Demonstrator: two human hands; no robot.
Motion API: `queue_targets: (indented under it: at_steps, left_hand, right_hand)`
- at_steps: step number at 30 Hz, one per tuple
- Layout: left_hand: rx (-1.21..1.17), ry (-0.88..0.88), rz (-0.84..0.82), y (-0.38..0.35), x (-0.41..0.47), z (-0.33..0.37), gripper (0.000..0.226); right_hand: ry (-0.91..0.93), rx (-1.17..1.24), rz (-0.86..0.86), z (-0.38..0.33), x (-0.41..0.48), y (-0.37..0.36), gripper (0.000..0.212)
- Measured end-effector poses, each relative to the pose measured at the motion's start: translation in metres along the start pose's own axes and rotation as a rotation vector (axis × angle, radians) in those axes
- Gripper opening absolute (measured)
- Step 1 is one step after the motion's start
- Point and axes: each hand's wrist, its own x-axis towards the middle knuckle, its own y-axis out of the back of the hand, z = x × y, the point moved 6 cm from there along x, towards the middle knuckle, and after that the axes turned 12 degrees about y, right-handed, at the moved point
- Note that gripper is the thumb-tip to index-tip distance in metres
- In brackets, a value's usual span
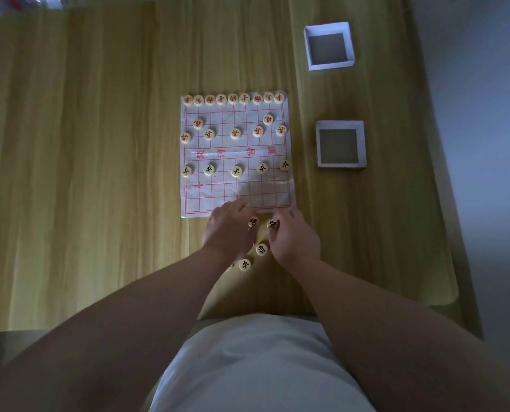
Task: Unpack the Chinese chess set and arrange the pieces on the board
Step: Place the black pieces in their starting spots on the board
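The thin white paper chess board printed with a red grid (pixel 235 185) lies flat on the yellow wood-grain table (pixel 99 144), towards its right side. Its far half looks finished: nine round cream pieces with red characters (pixel 232 99) line the far edge, with two more and a row of five nearer the river. On the near half only the five cream discs with black characters (pixel 236 171) stand in their row just past the river; the two near rows of the grid are bare.

Just off the board's near edge, the left hand (pixel 228 230) pinches one black-marked disc (pixel 253 222) at its fingertips, and the right hand (pixel 295 237) pinches another (pixel 273 223). A few loose black-marked discs (pixel 261 249) lie on the table between the wrists; others may be hidden under the hands.

So roughly two thirds appears done; the black cannons and back rank are left.

Beyond the board's right edge sit two open, empty white square cardboard box halves (pixel 340 144), one near the table's far right corner.
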Motion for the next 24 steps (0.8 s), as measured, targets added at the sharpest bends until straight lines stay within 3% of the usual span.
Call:
queue_targets:
  at_steps: [5, 13, 24]
  left_hand:
    - [-0.205, 0.169, 0.108, 0.018, 0.007, -0.026, 0.014]
    - [-0.222, 0.564, 0.071, 0.044, 0.034, -0.088, 0.025]
    - [-0.226, 0.599, 0.046, 0.043, 0.050, -0.101, 0.016]
  right_hand:
    - [0.014, -0.022, 0.088, -0.004, 0.013, 0.018, 0.022]
    - [-0.092, 0.008, 0.171, -0.005, 0.060, 0.047, 0.030]
    - [-0.020, -0.098, 0.085, -0.007, 0.080, 0.042, 0.034]
